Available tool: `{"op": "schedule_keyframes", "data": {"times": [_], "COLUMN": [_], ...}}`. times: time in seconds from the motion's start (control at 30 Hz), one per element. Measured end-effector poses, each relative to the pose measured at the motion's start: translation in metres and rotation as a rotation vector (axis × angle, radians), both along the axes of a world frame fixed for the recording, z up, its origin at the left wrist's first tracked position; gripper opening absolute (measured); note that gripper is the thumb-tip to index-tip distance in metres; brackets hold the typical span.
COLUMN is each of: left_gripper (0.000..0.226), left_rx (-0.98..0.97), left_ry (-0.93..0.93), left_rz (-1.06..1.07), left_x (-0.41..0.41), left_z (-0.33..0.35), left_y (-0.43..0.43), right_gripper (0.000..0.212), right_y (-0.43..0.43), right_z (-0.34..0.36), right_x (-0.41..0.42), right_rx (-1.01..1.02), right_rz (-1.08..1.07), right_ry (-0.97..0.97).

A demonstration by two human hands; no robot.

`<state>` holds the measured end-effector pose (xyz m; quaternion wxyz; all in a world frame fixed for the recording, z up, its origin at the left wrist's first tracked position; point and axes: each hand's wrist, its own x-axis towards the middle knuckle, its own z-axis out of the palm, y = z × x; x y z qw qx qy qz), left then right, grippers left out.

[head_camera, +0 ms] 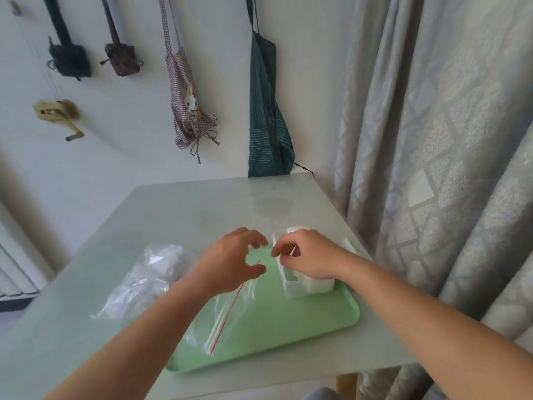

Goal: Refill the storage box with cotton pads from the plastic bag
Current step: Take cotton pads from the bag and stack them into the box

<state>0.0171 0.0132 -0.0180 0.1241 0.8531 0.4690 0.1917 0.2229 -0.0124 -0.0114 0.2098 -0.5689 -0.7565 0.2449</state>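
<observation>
The storage box (308, 287) sits on the green tray (288, 327), cotton pads (300, 277) inside. The right hand (305, 255) pinches a thin white bit (294, 251) above it. The left hand (233, 261) is half open and empty. A hard tug could tip the unheld box.

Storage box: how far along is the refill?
Done: storage box already holds white cotton pads; the zip bag lies flat on the green tray. In hand: right hand pinches a thin white piece over the box; left hand hovers empty. Left: the crumpled plastic bag seems to hold more white contents.
</observation>
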Motion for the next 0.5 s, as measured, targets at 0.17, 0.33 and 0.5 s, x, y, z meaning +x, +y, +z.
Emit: {"op": "schedule_keyframes", "data": {"times": [0.17,0.33,0.5], "left_gripper": [0.052,0.068,0.057], "left_rx": [0.088,-0.090,-0.003], "left_ry": [0.177,0.224,0.349], "left_rz": [0.259,0.346,0.272], "left_x": [-0.058,-0.073,-0.067], "left_z": [-0.005,-0.022,-0.039], "left_y": [-0.034,-0.062,-0.071], "right_gripper": [0.027,0.030,0.026], "right_y": [-0.009,-0.008,-0.011], "right_z": [-0.005,-0.008,-0.005], "right_x": [-0.064,-0.102,-0.102], "right_rx": [-0.111,-0.103,-0.163], "right_rz": [0.138,0.098,0.090], "right_ry": [0.094,-0.047,-0.044]}}
